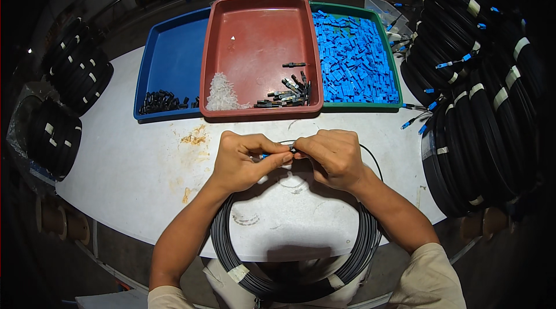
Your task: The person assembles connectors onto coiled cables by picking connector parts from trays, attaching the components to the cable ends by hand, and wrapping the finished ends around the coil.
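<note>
Over the middle of the white table, my left hand (pixel 243 158) and my right hand (pixel 331 155) meet, thumbs and fingers pinched together. Between the fingertips is a small black cable connector (pixel 293 148), mostly covered. A bit of blue plastic (pixel 264 156) peeks out between my left thumb and index finger. A thin black cable (pixel 373 155) arcs around from behind my right hand toward a coil of black cable (pixel 223 238). That coil, tied with white tape, lies below my forearms, partly on the table's near edge and partly over my lap.
Beyond my hands stand a blue tray (pixel 174 32) with black pieces, a red tray (pixel 260 5) with clear sleeves and black connectors, and a green tray (pixel 399 97) full of blue parts. Cable coils are stacked at the right (pixel 480 141) and left (pixel 55 135).
</note>
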`<state>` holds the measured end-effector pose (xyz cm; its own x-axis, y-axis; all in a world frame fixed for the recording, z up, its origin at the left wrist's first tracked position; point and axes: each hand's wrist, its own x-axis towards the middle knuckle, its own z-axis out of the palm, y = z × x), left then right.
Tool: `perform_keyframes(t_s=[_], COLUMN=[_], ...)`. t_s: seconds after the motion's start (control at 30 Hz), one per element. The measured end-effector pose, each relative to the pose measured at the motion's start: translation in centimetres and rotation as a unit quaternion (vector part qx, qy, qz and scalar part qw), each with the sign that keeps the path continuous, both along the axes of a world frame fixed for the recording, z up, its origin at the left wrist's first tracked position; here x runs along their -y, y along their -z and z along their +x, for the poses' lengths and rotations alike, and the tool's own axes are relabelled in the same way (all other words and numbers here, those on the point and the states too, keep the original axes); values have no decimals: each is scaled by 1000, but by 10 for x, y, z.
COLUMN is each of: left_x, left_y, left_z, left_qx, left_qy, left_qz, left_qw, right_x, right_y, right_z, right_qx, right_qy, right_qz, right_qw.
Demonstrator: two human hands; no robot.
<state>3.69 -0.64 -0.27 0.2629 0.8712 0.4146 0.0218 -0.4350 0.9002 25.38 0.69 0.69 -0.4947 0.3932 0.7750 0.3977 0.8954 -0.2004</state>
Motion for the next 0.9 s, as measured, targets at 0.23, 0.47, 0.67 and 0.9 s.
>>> perform_keyframes(t_s=[0.23,0.47,0.67,0.9], left_x=[-1,2,0,2], left_y=[-3,-4,-8,-6], left_z=[-3,0,-2,1], left_qx=[-216,63,-204,-88], left_qy=[-33,50,-26,-32], left_qz=[372,-95,387,68], left_qw=[902,992,899,993], right_x=[-7,1,-6,-3], right_y=[10,-3,12,2], right_z=[-3,0,-2,0], right_qx=[-45,0,-30,-17], right_qy=[-31,-9,-28,-23], right_qz=[-143,17,-89,-27], right_qw=[988,1000,995,999])
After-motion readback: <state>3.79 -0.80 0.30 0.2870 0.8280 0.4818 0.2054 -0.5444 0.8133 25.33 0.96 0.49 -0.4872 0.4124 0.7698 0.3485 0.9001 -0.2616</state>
